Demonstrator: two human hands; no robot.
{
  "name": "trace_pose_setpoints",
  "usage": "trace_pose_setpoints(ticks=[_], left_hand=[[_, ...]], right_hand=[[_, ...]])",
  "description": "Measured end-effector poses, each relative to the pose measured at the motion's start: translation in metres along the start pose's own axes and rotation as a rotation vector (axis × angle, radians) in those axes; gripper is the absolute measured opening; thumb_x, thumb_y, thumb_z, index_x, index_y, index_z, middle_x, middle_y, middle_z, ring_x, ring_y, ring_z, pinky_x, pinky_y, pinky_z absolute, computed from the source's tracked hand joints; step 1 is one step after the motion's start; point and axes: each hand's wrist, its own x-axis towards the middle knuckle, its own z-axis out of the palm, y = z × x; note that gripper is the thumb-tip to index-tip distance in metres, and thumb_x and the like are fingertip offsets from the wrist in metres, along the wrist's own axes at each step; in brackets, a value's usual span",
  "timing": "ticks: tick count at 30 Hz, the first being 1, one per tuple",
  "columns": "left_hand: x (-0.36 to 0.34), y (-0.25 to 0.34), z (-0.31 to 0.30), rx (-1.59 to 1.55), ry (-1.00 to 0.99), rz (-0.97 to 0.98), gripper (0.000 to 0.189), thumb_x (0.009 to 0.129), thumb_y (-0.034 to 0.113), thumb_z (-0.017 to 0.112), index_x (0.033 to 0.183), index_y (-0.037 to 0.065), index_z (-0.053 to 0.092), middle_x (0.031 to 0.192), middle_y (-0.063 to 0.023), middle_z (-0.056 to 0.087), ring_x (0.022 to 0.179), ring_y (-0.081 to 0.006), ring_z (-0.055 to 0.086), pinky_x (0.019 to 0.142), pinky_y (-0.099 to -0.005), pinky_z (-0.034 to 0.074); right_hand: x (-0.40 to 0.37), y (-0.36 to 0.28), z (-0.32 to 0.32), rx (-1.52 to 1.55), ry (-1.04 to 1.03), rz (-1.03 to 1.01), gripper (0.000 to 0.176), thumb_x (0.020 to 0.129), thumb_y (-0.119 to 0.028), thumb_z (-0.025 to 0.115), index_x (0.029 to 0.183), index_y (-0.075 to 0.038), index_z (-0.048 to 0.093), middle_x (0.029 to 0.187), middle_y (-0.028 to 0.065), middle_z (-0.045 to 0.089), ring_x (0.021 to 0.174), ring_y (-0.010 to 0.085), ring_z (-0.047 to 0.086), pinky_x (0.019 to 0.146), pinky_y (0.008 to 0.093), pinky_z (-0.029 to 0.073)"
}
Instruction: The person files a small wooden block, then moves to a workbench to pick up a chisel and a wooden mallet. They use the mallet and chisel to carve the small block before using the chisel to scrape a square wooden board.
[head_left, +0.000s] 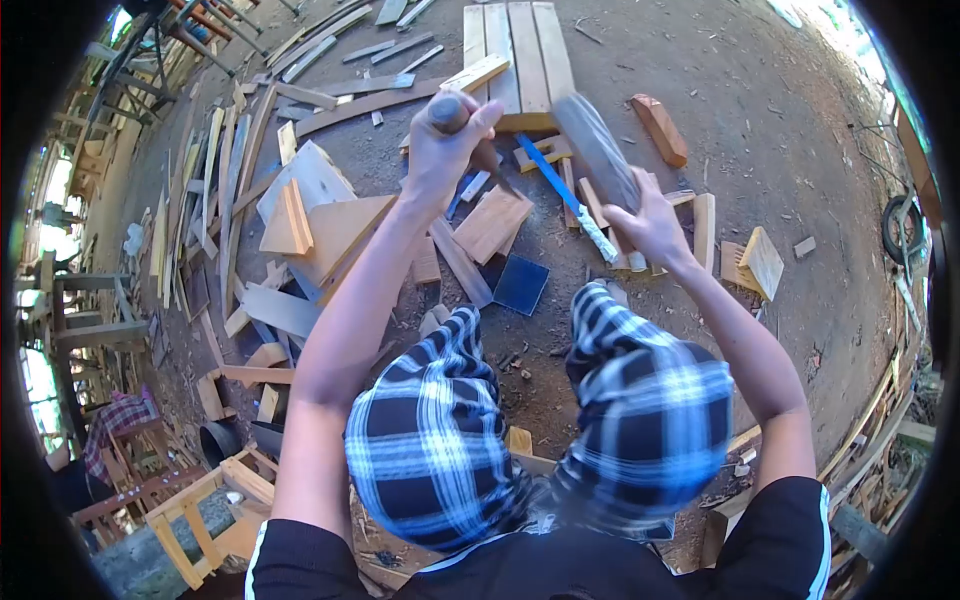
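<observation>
Wood-handled tool with a dark narrow tip (447,112): gripped upright in the left hand (445,150), its rounded butt seen above the fist, its tip pointed down just below it.
Left hand: closed in a fist around the handle, raised ahead of the left knee.
Right hand (652,228): closed around the lower end of a long grey bar (597,150) — blurred, slanted up toward the left hand; its material cannot be told.
Flat light-brown wooden board (490,225): laid on the dirt just beneath the left hand, under the tip; contact cannot be told.
Thin blue blade with a white-wrapped end (555,185): seen between the two hands, its white end near the right hand.
Dark blue square tile (521,284): laid nearer the body than both hands.
Pale plank bench (515,55): set beyond the left hand.
</observation>
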Motion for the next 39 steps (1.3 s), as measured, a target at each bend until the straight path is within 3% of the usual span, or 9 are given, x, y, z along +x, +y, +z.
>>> trace_pose_setpoints(ticks=[2, 7, 12, 13, 16, 22, 32, 34, 39], left_hand=[[0.007, 0.003, -0.001, -0.069, -0.009, -0.012, 0.019, 0.087, 0.017, 0.075, 0.081, 0.008, 0.059, 0.070, 0.0001, 0.060, 0.067, -0.0087, 0.058, 0.066, -0.0261, 0.047], [0.030, 0.021, 0.038, 0.048, -0.313, -0.091, 0.021, 0.088, 0.024, 0.074, 0.085, 0.006, 0.063, 0.075, -0.0013, 0.064, 0.074, -0.0089, 0.062, 0.073, -0.0239, 0.050], [0.059, 0.005, 0.068, 0.517, -0.528, 0.405, 0.050, 0.085, 0.044, 0.074, 0.111, 0.004, 0.062, 0.102, -0.0092, 0.064, 0.096, -0.0178, 0.065, 0.087, -0.0336, 0.053], [0.068, 0.001, 0.056, 0.390, -0.631, 0.295, 0.073, 0.081, 0.061, 0.069, 0.126, 0.005, 0.057, 0.120, -0.0227, 0.052, 0.118, -0.0344, 0.053, 0.092, -0.0385, 0.052], [0.086, -0.027, 0.007, 0.356, -0.667, -0.039, 0.036, 0.094, 0.019, 0.062, 0.125, 0.002, 0.057, 0.122, -0.0123, 0.059, 0.113, -0.0261, 0.059, 0.100, -0.0368, 0.050], [0.049, -0.175, -0.053, 1.481, -1.279, 0.539, 0.012, 0.076, 0.012, 0.065, 0.086, 0.010, 0.071, 0.110, -0.0067, 0.056, 0.107, -0.0210, 0.053, 0.088, -0.0311, 0.049], [0.072, -0.128, -0.061, 1.256, -0.969, 0.829, 0.039, 0.066, 0.008, 0.074, 0.104, 0.009, 0.065, 0.124, -0.0081, 0.059, 0.122, -0.0285, 0.055, 0.102, -0.0370, 0.047], [0.060, -0.102, -0.055, 1.000, -0.587, 0.619, 0.040, 0.071, 0.008, 0.074, 0.110, 0.007, 0.063, 0.116, -0.0098, 0.065, 0.111, -0.0314, 0.062, 0.093, -0.0384, 0.053], [-0.003, -0.040, -0.034, 0.933, -0.499, 0.460, 0.038, 0.078, 0.005, 0.072, 0.115, 0.004, 0.061, 0.105, -0.0138, 0.062, 0.090, -0.0304, 0.065, 0.078, -0.0398, 0.054]], right_hand=[[0.005, 0.030, 0.002, -0.139, -0.101, 0.179, 0.078, 0.077, -0.030, 0.067, 0.141, 0.003, 0.038, 0.126, 0.0279, 0.056, 0.118, 0.0374, 0.056, 0.106, 0.0411, 0.041], [0.036, -0.008, 0.001, -0.383, 0.082, -0.544, 0.075, 0.081, -0.028, 0.075, 0.139, 0.001, 0.039, 0.127, 0.0209, 0.054, 0.121, 0.0326, 0.053, 0.107, 0.0416, 0.041], [0.073, -0.043, 0.003, 0.248, -0.118, -0.269, 0.043, 0.088, -0.022, 0.071, 0.124, -0.005, 0.054, 0.111, 0.0087, 0.063, 0.102, 0.0162, 0.061, 0.086, 0.0326, 0.052], [0.080, -0.031, 0.002, 0.246, -0.098, -0.264, 0.036, 0.088, -0.021, 0.070, 0.117, -0.005, 0.057, 0.105, 0.0065, 0.064, 0.095, 0.0140, 0.063, 0.081, 0.0308, 0.053], [0.084, -0.011, 0.007, 0.517, -0.007, -0.337, 0.017, 0.089, -0.016, 0.069, 0.102, -0.006, 0.062, 0.092, 0.0014, 0.064, 0.078, 0.0064, 0.063, 0.063, 0.0208, 0.054], [0.081, -0.002, 0.008, 0.677, 0.039, -0.187, 0.019, 0.088, -0.014, 0.070, 0.101, -0.004, 0.060, 0.094, 0.0047, 0.062, 0.080, 0.0082, 0.063, 0.064, 0.0207, 0.057], [0.062, -0.003, 0.014, 0.588, 0.052, -0.180, 0.020, 0.090, -0.010, 0.064, 0.107, -0.003, 0.056, 0.101, 0.0061, 0.056, 0.082, 0.0100, 0.061, 0.068, 0.0239, 0.055], [0.063, -0.001, 0.015, 0.621, 0.090, -0.227, 0.018, 0.089, -0.007, 0.063, 0.106, -0.003, 0.055, 0.101, 0.0062, 0.055, 0.084, 0.0109, 0.061, 0.071, 0.0244, 0.056], [0.059, -0.005, 0.010, 0.703, 0.076, -0.184, 0.021, 0.086, -0.013, 0.068, 0.102, -0.004, 0.058, 0.104, 0.0045, 0.052, 0.094, 0.0117, 0.058, 0.077, 0.0252, 0.054]])
